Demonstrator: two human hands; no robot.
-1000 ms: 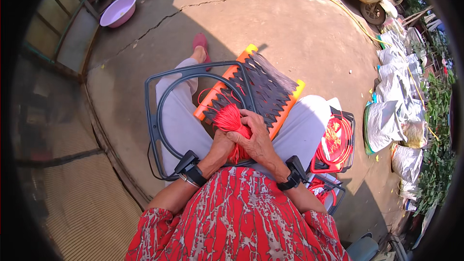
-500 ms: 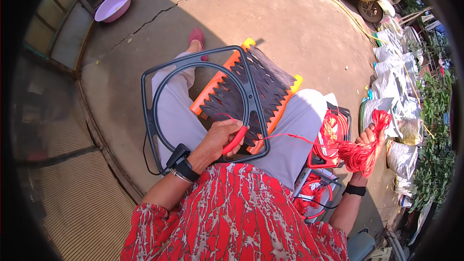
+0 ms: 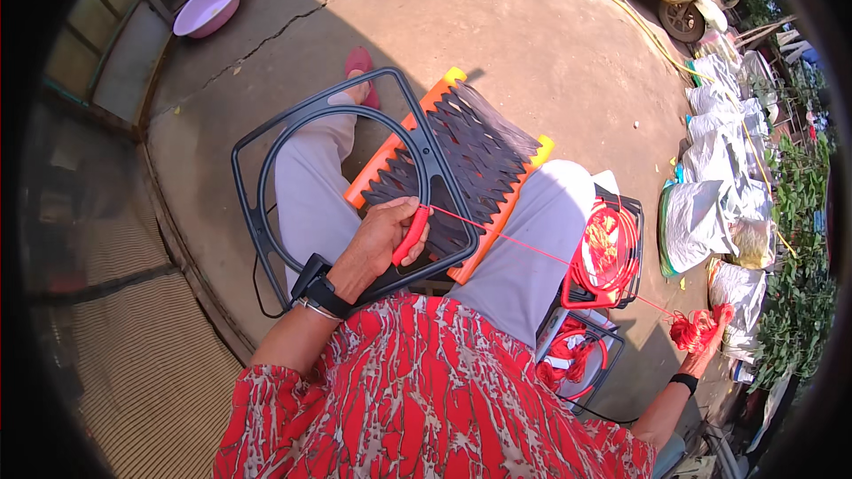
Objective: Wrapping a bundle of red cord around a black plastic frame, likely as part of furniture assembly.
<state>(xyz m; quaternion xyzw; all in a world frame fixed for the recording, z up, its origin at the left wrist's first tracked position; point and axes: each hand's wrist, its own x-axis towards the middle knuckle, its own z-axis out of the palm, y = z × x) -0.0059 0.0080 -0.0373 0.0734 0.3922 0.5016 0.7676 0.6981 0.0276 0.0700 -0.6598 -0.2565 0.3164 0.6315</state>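
My left hand [image 3: 380, 235] is closed on the near right part of a black frame [image 3: 448, 168], a rounded square with a ring inside it, where a red curved piece [image 3: 413, 235] shows. From there a taut red cord [image 3: 532, 251] crosses my lap toward the right. It leads to a bunched red cord hank [image 3: 692, 331], which my right hand [image 3: 710, 348] grips out at my far right. That hand's fingers are partly hidden by the cord. Under the frame's right side stands a low folding stool [image 3: 466, 155] with orange rails and dark woven straps, between my knees.
Right of my thigh lie similar black frames holding red cord coils [image 3: 612, 253], with more red cord [image 3: 568, 355] nearer me. White sacks [image 3: 701, 222] line the right side beside green plants [image 3: 799, 239]. A purple basin [image 3: 209, 7] sits far left; a yellow hose [image 3: 621, 18] crosses the floor.
My right hand has swung outward and nearer, pulling the cord straight and tight. The frame has shifted left with my left hand. The hank now looks more compact.
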